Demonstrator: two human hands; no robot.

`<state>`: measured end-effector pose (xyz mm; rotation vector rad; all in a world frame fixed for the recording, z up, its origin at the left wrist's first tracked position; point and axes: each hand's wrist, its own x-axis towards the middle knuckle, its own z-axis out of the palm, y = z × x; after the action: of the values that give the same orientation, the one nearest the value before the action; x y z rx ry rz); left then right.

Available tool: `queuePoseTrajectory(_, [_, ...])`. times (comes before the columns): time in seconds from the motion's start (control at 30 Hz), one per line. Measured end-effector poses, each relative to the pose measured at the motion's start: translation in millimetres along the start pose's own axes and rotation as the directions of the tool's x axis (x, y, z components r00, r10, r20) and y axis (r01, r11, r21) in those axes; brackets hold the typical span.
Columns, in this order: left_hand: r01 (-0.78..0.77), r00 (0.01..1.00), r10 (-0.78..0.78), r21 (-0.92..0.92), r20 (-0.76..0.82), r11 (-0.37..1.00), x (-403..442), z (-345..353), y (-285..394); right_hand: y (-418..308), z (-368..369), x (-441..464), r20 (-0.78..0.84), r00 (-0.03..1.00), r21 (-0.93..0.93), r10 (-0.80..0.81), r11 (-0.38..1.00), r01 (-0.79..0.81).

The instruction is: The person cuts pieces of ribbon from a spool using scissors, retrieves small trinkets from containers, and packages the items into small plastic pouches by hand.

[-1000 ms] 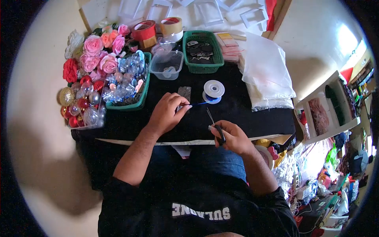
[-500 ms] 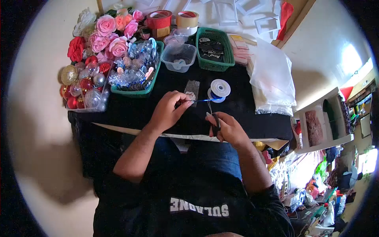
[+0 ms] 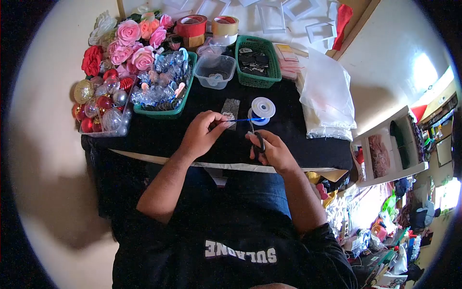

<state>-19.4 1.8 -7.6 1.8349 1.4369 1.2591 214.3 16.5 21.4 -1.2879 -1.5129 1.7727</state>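
My left hand (image 3: 204, 131) pinches the end of a thin blue ribbon (image 3: 242, 119) between thumb and fingertips. The ribbon runs to the right, taut, toward a white spool (image 3: 263, 107) that stands on the black cloth. In my right hand (image 3: 274, 150) is a pair of scissors (image 3: 260, 142) with black handles. Their blades point away from me and meet the ribbon close to the spool; whether they are fully closed is too small to tell. Just beyond my left fingertips lies a greyish clear strip (image 3: 232, 106), partly hidden by them.
Behind stand a green basket of plastic-wrapped pieces (image 3: 166, 114), a clear tub (image 3: 215, 79) and a green basket of dark pieces (image 3: 274, 79). Ornaments (image 3: 112, 118) and roses (image 3: 129, 32) sit left, plastic bags (image 3: 327, 96) right. Tape rolls (image 3: 225, 26) are at the back.
The scissors in my right hand have moved up and slightly left, so their blades now reach the ribbon. My left hand keeps its pinch. The view has shifted slightly.
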Motion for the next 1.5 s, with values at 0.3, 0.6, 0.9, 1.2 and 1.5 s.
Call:
queuePoseTrajectory(0.3, [-0.014, 1.0, 0.014, 0.05, -0.015, 0.999, 0.3, -0.3, 3.2, -4.6, 1.2, -2.1, -0.014, 1.0, -0.023, 0.005, 1.0, -0.005])
queuePoseTrajectory(0.6, [-0.031, 1.0, 0.031, 0.046, -0.003, 0.998, 0.3, -0.4, -1.2, -10.0, 4.3, -3.1, -0.03, 1.0, -0.12, 0.009, 0.993, -0.013])
queuePoseTrajectory(0.9, [-0.02, 1.0, 0.02, 0.016, -0.004, 1.0, 0.3, 1.3, -3.8, -11.3, 8.0, -1.6, -0.067, 0.997, -0.271, -0.027, 0.962, 0.008])
queuePoseTrajectory(1.2, [0.12, 0.992, -0.121, 0.009, 0.036, 0.993, 2.2, -2.0, 5.2, -16.5, -12.8, -18.9, -0.149, 0.988, -0.204, -0.043, 0.979, 0.012])
queuePoseTrajectory(1.5, [0.08, 0.996, -0.082, 0.031, 0.039, 0.996, 2.2, 0.1, 4.1, -19.2, -96.9, -5.6, -0.355, 0.892, -0.692, -0.278, 0.72, -0.051])
